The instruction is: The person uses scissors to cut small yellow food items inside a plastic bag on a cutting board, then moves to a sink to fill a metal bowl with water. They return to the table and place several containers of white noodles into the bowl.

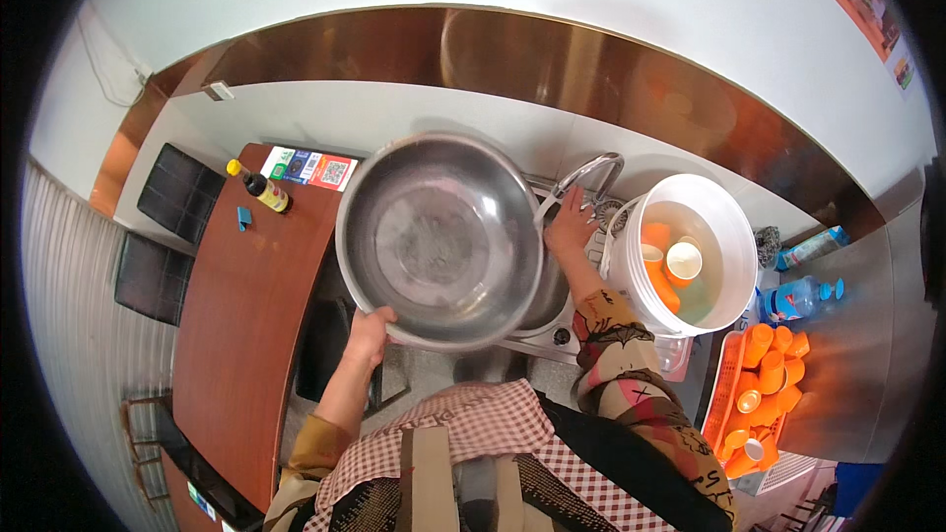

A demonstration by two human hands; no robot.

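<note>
My left hand (372, 334) grips the near left rim of a large stainless steel basin (436, 244), thumb over the edge. Tilted, the basin hangs over the left part of a steel sink (550, 295) and shows its inside. By the basin's right rim, my right hand (573, 225) is at the chrome faucet (591, 170), fingers spread near its base; whether it grips the faucet is not clear. To the right stands a white plastic bucket (732, 266) with cloudy water, orange cups (665, 295) and a white-lined cup (684, 261) in it.
An orange basket (726, 384) of orange cups stands at the right, near a blue-labelled plastic bottle (787, 301) and a steel wool scourer (767, 242). At left, a brown table (244, 295) bears a yellow-capped sauce bottle (266, 192) and a blue clip-like object (244, 218). Black chairs (181, 192) adjoin it.
</note>
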